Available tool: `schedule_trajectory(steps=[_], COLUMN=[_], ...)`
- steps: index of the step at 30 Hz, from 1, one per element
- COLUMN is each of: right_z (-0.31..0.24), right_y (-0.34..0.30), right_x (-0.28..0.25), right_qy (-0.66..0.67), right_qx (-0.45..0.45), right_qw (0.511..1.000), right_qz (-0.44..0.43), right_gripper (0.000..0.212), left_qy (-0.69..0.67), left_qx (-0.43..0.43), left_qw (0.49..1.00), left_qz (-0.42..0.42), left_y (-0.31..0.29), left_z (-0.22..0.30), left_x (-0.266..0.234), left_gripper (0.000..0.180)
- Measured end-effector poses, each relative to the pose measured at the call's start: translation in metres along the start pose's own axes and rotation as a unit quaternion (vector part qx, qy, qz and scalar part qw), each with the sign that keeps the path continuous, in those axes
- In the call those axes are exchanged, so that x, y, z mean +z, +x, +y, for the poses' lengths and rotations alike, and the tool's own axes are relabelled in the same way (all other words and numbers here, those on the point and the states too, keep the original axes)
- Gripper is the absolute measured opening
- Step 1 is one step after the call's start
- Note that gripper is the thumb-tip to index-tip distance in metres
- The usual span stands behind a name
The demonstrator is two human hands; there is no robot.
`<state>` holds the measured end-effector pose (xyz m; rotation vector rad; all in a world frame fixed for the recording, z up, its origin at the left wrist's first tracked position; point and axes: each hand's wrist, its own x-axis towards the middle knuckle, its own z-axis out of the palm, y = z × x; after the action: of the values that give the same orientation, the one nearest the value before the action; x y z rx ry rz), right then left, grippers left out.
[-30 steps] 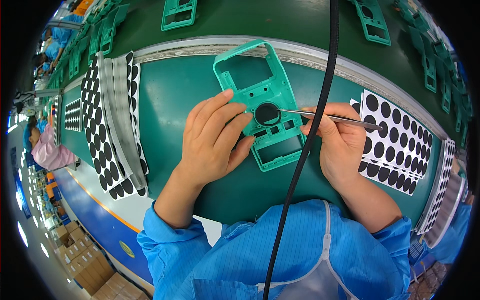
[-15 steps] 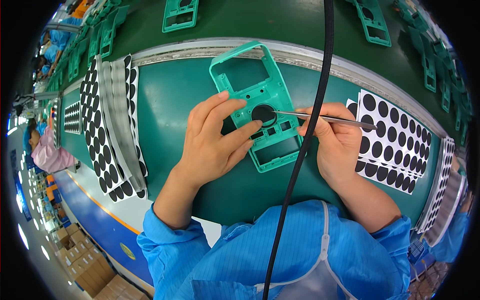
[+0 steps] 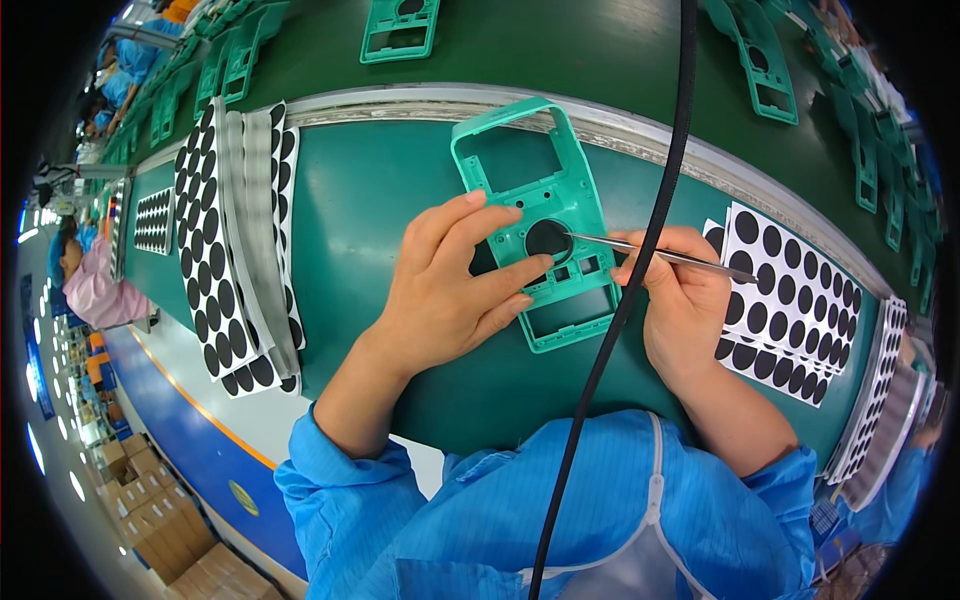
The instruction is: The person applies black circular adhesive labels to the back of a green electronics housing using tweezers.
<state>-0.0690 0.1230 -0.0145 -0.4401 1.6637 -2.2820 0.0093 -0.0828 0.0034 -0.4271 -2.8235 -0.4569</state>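
A green plastic housing (image 3: 578, 165) with rectangular openings lies slightly tilted on the green table in front of me. In its round recess sits a black round sticker (image 3: 546, 236). My left hand (image 3: 440, 285) grips the housing's left side, fingers bent over it, with a fingertip at the lower edge of the sticker. My right hand (image 3: 685, 315) is closed around metal tweezers (image 3: 722, 269), held almost level. Their tip touches or nearly touches the sticker's right edge; which of the two I cannot tell. Part of the housing is hidden under my left fingers.
White sheets of black round stickers (image 3: 790, 300) lie at the right, with more sticker sheets (image 3: 205, 255) at the left. A black cable (image 3: 680, 125) hangs across the view, crossing in front of the tweezers. Beyond the metal rail (image 3: 400, 105) stand more green housings (image 3: 398, 30).
The whole view has shifted a little, so everything sits slightly further right and lower. Both hands keep nearly the same hold on the housing and tweezers.
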Motion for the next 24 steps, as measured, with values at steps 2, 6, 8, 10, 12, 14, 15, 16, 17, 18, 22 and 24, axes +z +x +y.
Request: schedule_trajectory(steps=[2, 6, 8, 10, 12, 14, 15, 16, 17, 18, 22, 24], right_z=[0.0006, 0.0013, 0.0018, 0.0022, 0.0029, 0.0034, 0.0040, 0.0041, 0.0037, 0.0034, 0.0044, 0.0048], right_y=[-0.0001, 0.0000, 0.0000, 0.0003, 0.0001, 0.0005, 0.0003, 0.0003, 0.0002, 0.0001, -0.0001, 0.0001], right_x=[-0.0001, -0.0010, -0.0009, -0.0002, -0.0021, -0.0034, -0.0035, -0.0036, -0.0035, -0.0033, -0.0035, -0.0044], right_qy=[0.002, 0.004, 0.004, 0.011, 0.007, 0.003, 0.006, 0.009, 0.008, 0.006, 0.007, 0.006], right_qx=[0.000, -0.006, -0.010, -0.012, -0.011, -0.010, -0.013, -0.016, -0.016, -0.015, -0.013, -0.014], right_qw=[1.000, 1.000, 1.000, 1.000, 1.000, 1.000, 1.000, 1.000, 1.000, 1.000, 1.000, 1.000], right_qz=[0.001, -0.001, -0.004, 0.001, -0.003, -0.007, -0.005, -0.003, -0.005, -0.004, -0.006, -0.007], right_gripper=[0.010, 0.010, 0.010, 0.010, 0.010, 0.010, 0.010, 0.010, 0.010, 0.010, 0.010, 0.010], left_qy=[0.000, -0.004, -0.005, -0.009, -0.011, -0.014, -0.032, -0.051, -0.051, -0.055, -0.068, -0.071], left_qx=[0.000, -0.003, -0.003, -0.007, -0.007, -0.006, -0.007, -0.008, -0.009, -0.011, -0.027, -0.032], left_qw=[1.000, 1.000, 1.000, 1.000, 1.000, 1.000, 0.999, 0.999, 0.999, 0.998, 0.997, 0.997], left_qz=[-0.003, 0.000, 0.002, 0.004, 0.006, 0.010, 0.013, 0.016, 0.018, 0.021, 0.024, 0.028], left_y=[0.0004, 0.0008, 0.0009, 0.0010, 0.0011, 0.0018, 0.0017, 0.0017, 0.0018, 0.0018, 0.0040, 0.0056], left_z=[0.0001, 0.0005, 0.0011, 0.0018, 0.0023, 0.0019, 0.0020, 0.0021, 0.0025, 0.0030, 0.0064, 0.0086], left_x=[-0.0008, -0.0007, -0.0007, -0.0008, -0.0002, -0.0004, -0.0010, -0.0015, -0.0016, -0.0015, -0.0015, -0.0011], left_gripper=[0.028, 0.029, 0.029, 0.030, 0.030, 0.029, 0.029, 0.029, 0.029, 0.028, 0.025, 0.025])
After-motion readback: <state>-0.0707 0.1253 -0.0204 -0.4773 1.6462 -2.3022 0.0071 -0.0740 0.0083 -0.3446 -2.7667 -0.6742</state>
